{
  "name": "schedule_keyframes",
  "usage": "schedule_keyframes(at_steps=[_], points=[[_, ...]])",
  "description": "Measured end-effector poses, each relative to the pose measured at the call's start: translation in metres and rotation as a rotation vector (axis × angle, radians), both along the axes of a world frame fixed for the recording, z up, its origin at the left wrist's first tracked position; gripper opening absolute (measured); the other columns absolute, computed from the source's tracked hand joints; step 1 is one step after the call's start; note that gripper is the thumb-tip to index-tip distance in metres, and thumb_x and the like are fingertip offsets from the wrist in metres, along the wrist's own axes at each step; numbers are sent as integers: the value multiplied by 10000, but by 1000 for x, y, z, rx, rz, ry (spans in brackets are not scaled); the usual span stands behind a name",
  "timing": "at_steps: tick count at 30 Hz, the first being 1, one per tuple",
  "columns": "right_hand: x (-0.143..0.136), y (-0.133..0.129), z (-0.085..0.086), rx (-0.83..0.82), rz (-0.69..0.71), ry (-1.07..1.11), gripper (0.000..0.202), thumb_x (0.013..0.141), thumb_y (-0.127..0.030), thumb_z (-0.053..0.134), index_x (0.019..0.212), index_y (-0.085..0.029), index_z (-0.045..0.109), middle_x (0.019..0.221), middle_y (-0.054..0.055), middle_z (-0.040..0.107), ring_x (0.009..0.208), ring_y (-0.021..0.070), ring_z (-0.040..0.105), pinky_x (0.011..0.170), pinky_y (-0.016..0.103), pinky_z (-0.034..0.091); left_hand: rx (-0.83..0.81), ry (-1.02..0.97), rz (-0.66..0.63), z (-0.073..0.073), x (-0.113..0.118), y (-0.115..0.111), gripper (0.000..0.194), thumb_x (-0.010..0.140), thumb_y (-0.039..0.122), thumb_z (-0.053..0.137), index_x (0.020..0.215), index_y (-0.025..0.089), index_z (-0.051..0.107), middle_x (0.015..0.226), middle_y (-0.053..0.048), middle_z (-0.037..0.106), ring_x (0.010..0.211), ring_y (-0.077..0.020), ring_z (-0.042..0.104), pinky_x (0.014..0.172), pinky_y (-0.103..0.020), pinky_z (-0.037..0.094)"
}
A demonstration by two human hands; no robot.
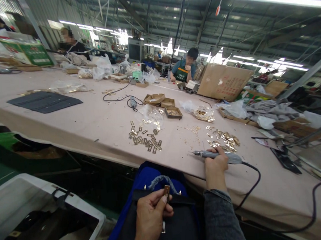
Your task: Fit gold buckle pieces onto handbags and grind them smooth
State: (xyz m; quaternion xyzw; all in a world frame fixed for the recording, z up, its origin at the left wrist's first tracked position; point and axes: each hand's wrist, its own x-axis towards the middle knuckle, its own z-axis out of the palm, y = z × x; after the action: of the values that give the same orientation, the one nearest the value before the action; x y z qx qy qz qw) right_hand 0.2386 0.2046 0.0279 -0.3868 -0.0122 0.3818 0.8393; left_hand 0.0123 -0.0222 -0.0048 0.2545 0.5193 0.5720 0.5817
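Note:
Between its thumb and fingers my left hand (153,214) pinches a small gold metal plate (167,190), held above a dark bag (180,220) on my lap. The bag has a plastic-wrapped handle (162,178) at its top. On the table's front edge my right hand (218,163) is wrapped around a grey electric screwdriver (235,158), its thin bit pointing left. Loose gold plates (227,139) lie just beyond the screwdriver, and another scatter of metal plates (147,139) lies further left. Tiny gold pieces (191,132) are strewn between the two groups.
Small cardboard trays (173,113) and a second corded tool (133,103) are mid-table. Dark flat panels (43,101) lie left. A white bin (92,211) with dark items stands at lower left. A black cord (258,175) loops off the screwdriver. A person (186,66) works across the table.

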Motion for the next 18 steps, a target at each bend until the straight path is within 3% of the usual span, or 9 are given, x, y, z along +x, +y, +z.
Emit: schedule_keyframes(at_steps=[4, 9, 14, 18], points=[[-5, -32, 9, 64, 185, -14, 274, 750, -74, 711, 806, -198, 474, 706, -93, 532, 475, 41, 483, 504, 197, 536, -10, -34, 11, 2, 1, 2, 556, 717, 472, 850, 1053, 35, 783, 774, -152, 751, 604, -197, 694, 590, -292, 622], [-29, -89, 23, 188, 441, 1, 208, 745, -58, 692, 813, -158, 523, 761, -60, 539, 514, 18, 452, 541, 174, 499, -23, -90, 25, 5, 3, 2, 505, 726, 365, 831, 1089, 20, 764, 976, -194, 760, 625, -184, 706, 592, -296, 641], [-58, -133, 28, 191, 633, -2, 249, 703, -77, 742, 785, -153, 520, 760, -50, 518, 535, 28, 423, 552, 182, 480, -17, -146, 12, 5, 2, 4, 451, 757, 299, 814, 1102, 15, 758, 975, -191, 759, 624, -162, 704, 591, -263, 637], [-73, -147, 23, 203, 689, -66, 274, 693, -106, 769, 790, -163, 520, 760, -49, 512, 545, 38, 415, 559, 188, 467, -8, -175, 19, 5, 2, 3, 438, 780, 273, 801, 1121, 4, 749, 928, -185, 762, 630, -172, 714, 596, -264, 638]])
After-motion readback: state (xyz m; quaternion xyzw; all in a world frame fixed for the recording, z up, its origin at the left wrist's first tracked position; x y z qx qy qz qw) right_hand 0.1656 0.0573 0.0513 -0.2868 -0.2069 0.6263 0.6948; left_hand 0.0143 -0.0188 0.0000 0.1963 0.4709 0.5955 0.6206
